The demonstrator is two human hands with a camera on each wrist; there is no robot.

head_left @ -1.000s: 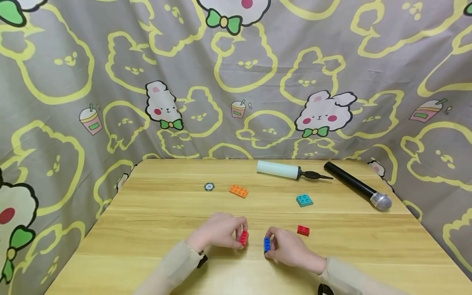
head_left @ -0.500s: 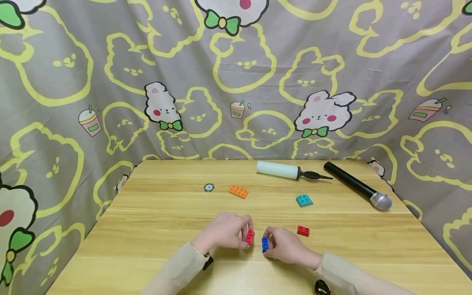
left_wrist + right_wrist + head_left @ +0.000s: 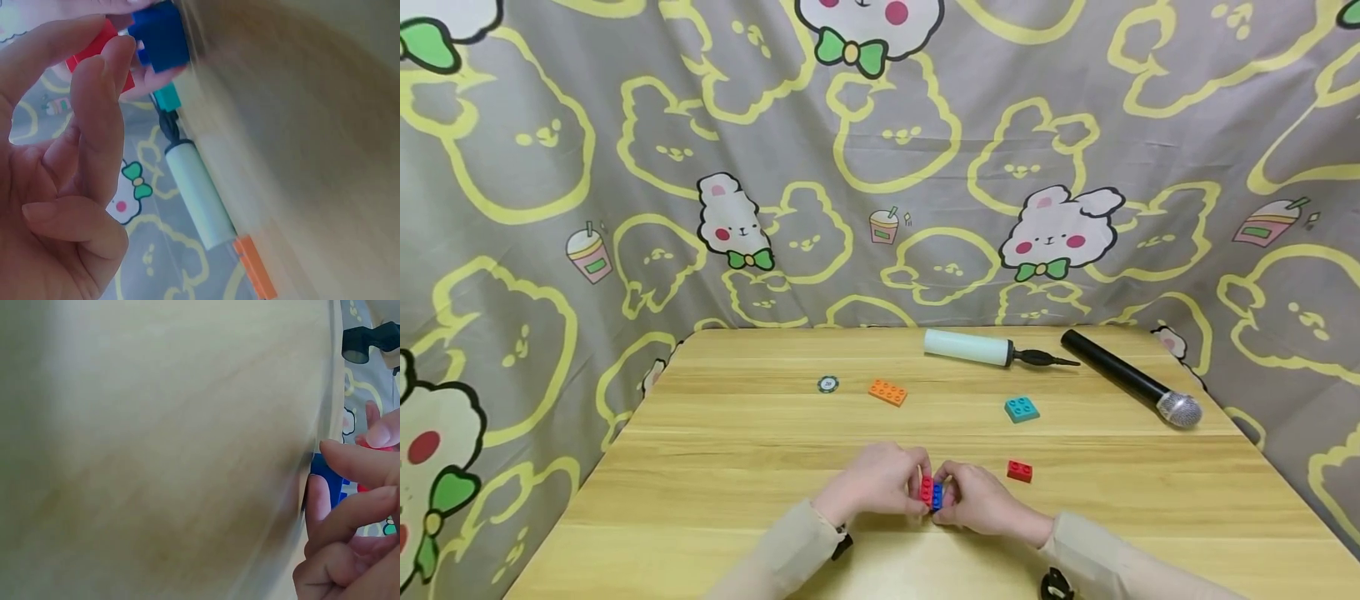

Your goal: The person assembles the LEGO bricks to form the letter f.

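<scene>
My left hand (image 3: 883,482) pinches a small red toy building brick (image 3: 927,489) between thumb and fingertips. Facing it, my right hand (image 3: 985,500) grips a blue building brick (image 3: 937,497) low at the tabletop. From the head view the two bricks overlap side by side. The left wrist view shows the red brick (image 3: 100,44) held higher than the blue brick (image 3: 161,36), near its studs. Those studs point up toward the red one, also in the right wrist view, where fingers partly cover the blue brick (image 3: 325,475).
A second red brick (image 3: 1019,471) lies right of my right hand. Farther back are a teal brick (image 3: 1022,408), an orange brick (image 3: 887,392) and a poker chip (image 3: 828,384). A white hand pump (image 3: 967,347) and a black microphone (image 3: 1120,371) lie near the far edge.
My left hand has carried the red brick rightward until it meets the blue one in the head view. My right hand has shifted slightly left, keeping its grip.
</scene>
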